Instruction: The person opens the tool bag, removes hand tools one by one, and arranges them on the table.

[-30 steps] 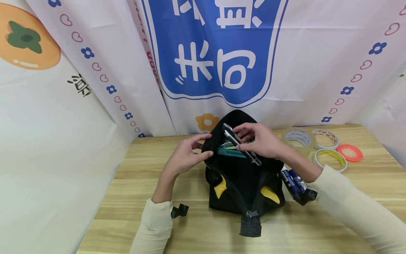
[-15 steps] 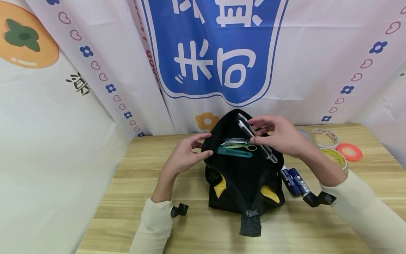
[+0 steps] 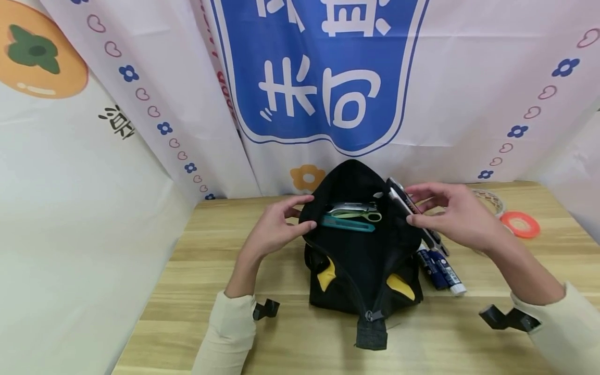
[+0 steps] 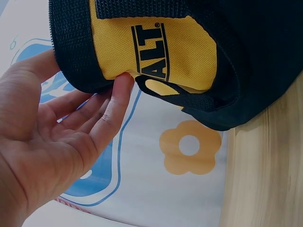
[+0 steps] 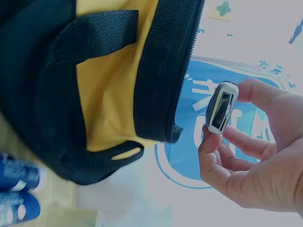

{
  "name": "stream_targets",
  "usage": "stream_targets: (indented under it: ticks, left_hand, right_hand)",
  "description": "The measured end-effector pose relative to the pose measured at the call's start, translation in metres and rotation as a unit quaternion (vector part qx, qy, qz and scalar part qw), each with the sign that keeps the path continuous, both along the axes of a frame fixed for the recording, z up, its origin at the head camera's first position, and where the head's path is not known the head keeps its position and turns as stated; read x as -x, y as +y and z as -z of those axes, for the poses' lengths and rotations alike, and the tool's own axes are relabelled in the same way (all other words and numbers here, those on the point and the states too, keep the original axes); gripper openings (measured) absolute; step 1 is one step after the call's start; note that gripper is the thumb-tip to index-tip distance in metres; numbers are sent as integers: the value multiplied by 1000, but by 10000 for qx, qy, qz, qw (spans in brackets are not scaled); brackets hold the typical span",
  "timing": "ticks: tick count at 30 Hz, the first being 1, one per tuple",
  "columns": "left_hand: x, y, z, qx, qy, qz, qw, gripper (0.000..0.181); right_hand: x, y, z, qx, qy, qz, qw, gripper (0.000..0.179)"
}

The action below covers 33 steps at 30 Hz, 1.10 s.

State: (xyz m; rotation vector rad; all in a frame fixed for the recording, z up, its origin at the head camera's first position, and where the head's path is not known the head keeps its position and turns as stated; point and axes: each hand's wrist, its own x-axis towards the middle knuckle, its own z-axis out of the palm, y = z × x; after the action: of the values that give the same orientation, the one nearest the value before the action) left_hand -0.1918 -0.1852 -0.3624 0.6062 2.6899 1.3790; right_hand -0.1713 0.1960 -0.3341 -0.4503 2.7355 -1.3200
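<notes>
A black and yellow tool bag (image 3: 365, 291) stands unzipped on the table, partial lettering "ALT" on its side. My left hand (image 3: 276, 226) holds the left edge of its mouth, fingers against the yellow cloth in the left wrist view. My right hand (image 3: 457, 213) pinches a black and silver utility knife (image 3: 412, 208) between thumb and fingers, at the right rim of the bag. The right wrist view shows that knife (image 5: 222, 108) end-on, outside the mouth. Inside the bag lie a teal utility knife (image 3: 348, 224), green-handled scissors (image 3: 373, 216) and a silver piece, partly overlapped.
Two blue glue sticks (image 3: 440, 271) lie right of the bag. Beyond my right hand are an orange-red tape roll (image 3: 521, 224) and a patterned tape roll (image 3: 489, 200), partly hidden. A printed cloth (image 3: 445, 104) hangs behind the table.
My right hand has carried the utility knife rightward from over the bag's mouth to its right rim, uncovering the scissors and teal knife. The left hand stays at the rim.
</notes>
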Motion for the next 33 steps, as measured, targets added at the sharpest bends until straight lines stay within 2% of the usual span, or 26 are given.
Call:
stream_targets:
  ticks: [5,12,19,33]
  left_hand:
    - [0,0,0,-39,7,34,10000,57]
    - [-1,1,0,-17,32,-14,10000,56]
    - [0,1,0,39,58,-39,10000,56]
    - [0,2,-1,8,59,6,10000,57]
  right_hand:
    - [-8,15,9,-196,186,102,9996,54]
    - [-17,39,27,-318,100,218,9992,55]
    - [-23,63,48,-644,133,438,9969,58]
    - [-35,92,88,-876,-365,516,9941,60]
